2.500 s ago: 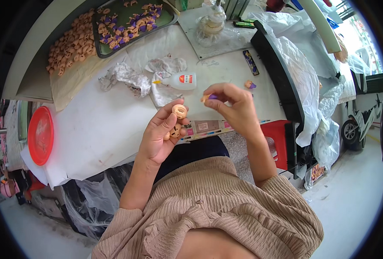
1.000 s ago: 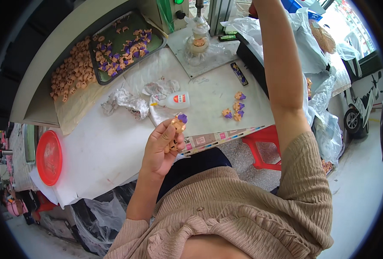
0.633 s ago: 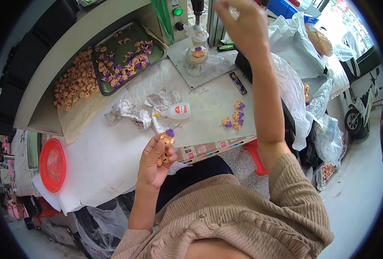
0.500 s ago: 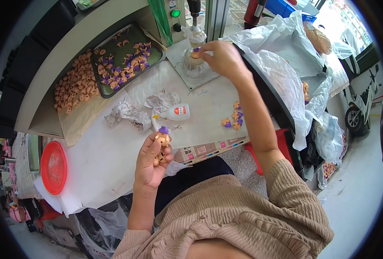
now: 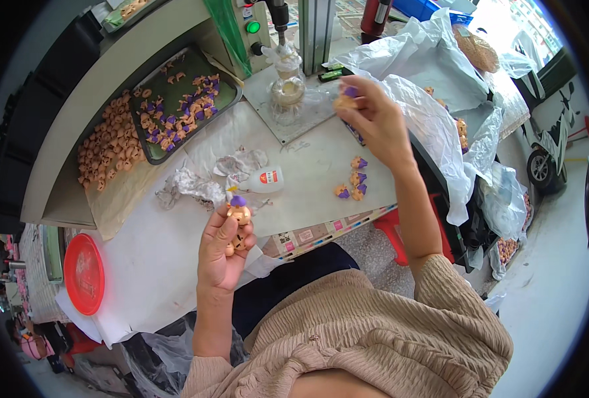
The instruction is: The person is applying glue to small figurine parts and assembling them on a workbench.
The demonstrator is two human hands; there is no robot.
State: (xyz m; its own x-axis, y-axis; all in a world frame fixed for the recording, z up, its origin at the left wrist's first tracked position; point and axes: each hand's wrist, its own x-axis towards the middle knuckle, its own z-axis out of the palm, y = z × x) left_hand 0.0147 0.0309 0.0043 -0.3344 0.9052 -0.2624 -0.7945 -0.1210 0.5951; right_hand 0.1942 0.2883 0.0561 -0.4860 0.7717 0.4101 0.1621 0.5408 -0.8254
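left hand (image 5: 223, 249): raised over the desk's near edge, closed around small tan figurine heads; one head with a purple cap (image 5: 239, 211) pinched at the fingertips, more tucked in the palm.
right hand (image 5: 371, 117): up at 1 o'clock, fingers narrowed on a tan piece with purple top (image 5: 347, 98), held just beside the glass jar.
glass jar (image 5: 287, 93): on a grey plate at 12 o'clock, under a press-like machine with a green button (image 5: 253, 27).
finished pile (image 5: 351, 186): four or so tan-and-purple pieces on the desk (image 5: 175, 265), below the right wrist, apart from both hands.
glue bottle (image 5: 262, 180): white, lying on its side just above the left hand, at about 12 o'clock from it.
crumpled foil (image 5: 192, 186): left of the bottle.
dark tray (image 5: 175, 106): at 11 o'clock, holds mixed tan and purple parts.
loose tan parts (image 5: 102, 149): heap on brown paper, left of tray.
red lid (image 5: 84, 273): at 9 o'clock, desk's left end.
white plastic sheets (image 5: 440, 113): bunched at 2 o'clock, behind the right hand.
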